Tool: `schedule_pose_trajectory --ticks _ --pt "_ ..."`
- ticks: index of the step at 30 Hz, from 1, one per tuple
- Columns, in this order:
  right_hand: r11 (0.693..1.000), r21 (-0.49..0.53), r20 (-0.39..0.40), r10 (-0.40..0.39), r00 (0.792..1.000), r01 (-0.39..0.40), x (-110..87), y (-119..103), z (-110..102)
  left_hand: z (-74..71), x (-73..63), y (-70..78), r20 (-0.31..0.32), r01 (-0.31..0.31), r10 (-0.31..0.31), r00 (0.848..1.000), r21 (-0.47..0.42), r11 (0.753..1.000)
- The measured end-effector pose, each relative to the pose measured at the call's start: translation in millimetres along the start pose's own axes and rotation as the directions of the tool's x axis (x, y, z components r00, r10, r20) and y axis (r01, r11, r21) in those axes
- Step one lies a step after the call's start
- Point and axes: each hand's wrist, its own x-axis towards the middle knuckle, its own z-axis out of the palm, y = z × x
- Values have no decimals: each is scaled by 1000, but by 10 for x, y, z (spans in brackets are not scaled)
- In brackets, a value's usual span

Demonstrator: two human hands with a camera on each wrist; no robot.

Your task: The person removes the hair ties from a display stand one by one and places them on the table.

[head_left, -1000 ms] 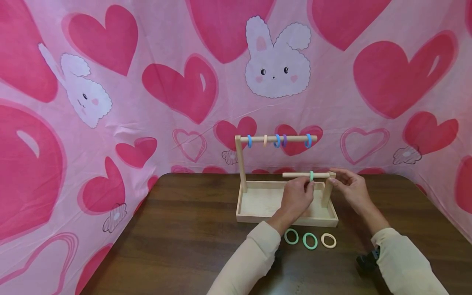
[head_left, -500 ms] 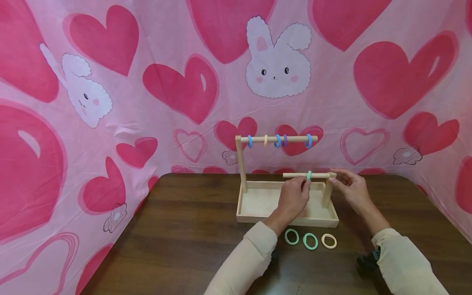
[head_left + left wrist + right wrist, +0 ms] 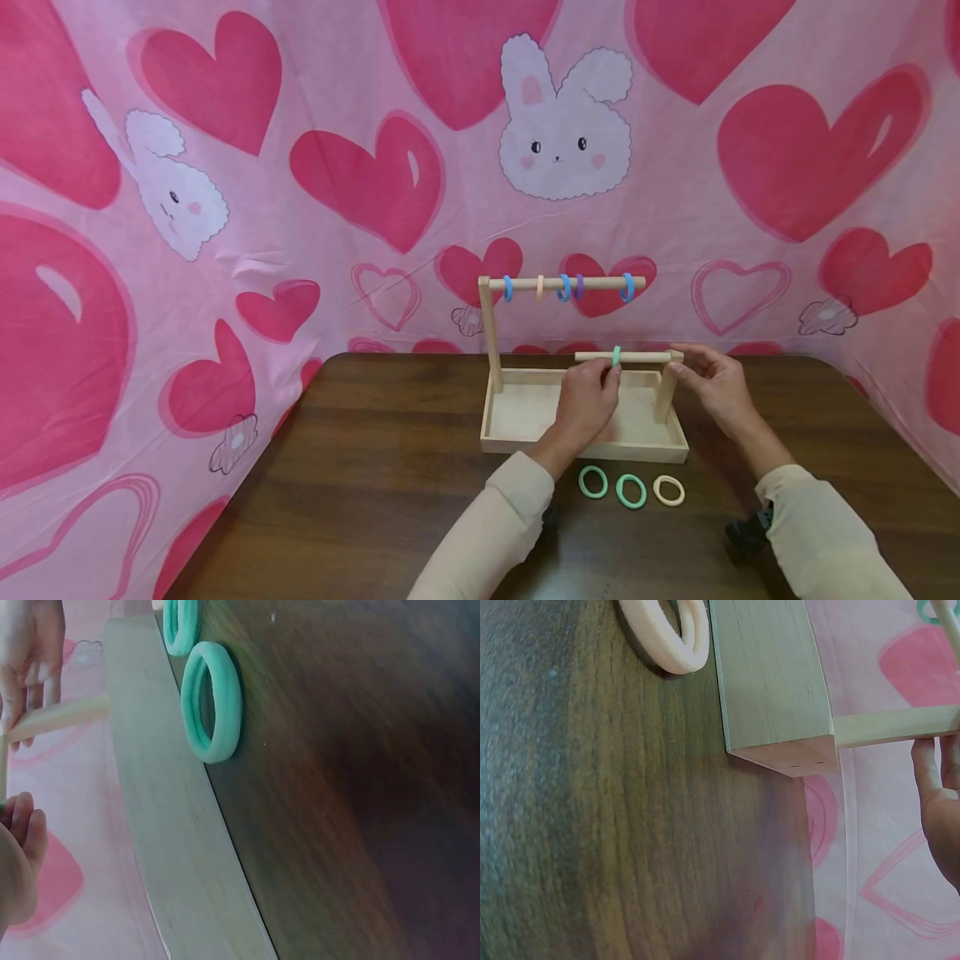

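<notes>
My left hand (image 3: 587,402) pinches a mint-green hair tie (image 3: 617,354) that sits around the lower wooden bar (image 3: 647,357), near the middle of its length. At the bar's right end, my right hand (image 3: 716,385) holds the top of the short post (image 3: 664,396) between thumb and fingers. In the right wrist view the fingers (image 3: 928,769) lie against that post. Both bars belong to one wooden stand with a tray base (image 3: 585,451). On the table in front lie two green hair ties (image 3: 593,482) (image 3: 212,703) and a cream hair tie (image 3: 669,490).
The taller upper bar (image 3: 600,282) carries several hair ties: blue, peach and a purple hair tie (image 3: 578,286). Its post (image 3: 491,333) rises from the tray's left end. A brown wooden table (image 3: 360,467) spreads around the stand, and a pink heart-patterned cloth (image 3: 405,75) hangs behind.
My left hand has slid the green hair tie leftward along the lower bar, away from the post. My right hand has stayed at the post.
</notes>
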Motion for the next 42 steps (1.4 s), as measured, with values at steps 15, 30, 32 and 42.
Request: schedule_pose_trajectory --ticks 15,30,32,42 --pt "997 -70 -6 12 1000 -12 -4 -1 -14 -103 -9 -91 -4 6 -6 1000 -12 1000" --pt "1000 -25 -2 15 1000 -15 2 -21 -2 -242 3 -150 -2 -18 18 1000 -12 1000" --pt "999 -30 -2 19 1000 -19 1 -19 -3 -259 -1 -157 -3 -16 16 1000 -20 1000" --pt "1000 -20 3 19 1000 -19 -1 -26 -3 -312 -14 -239 -23 11 -12 1000 -42 999"
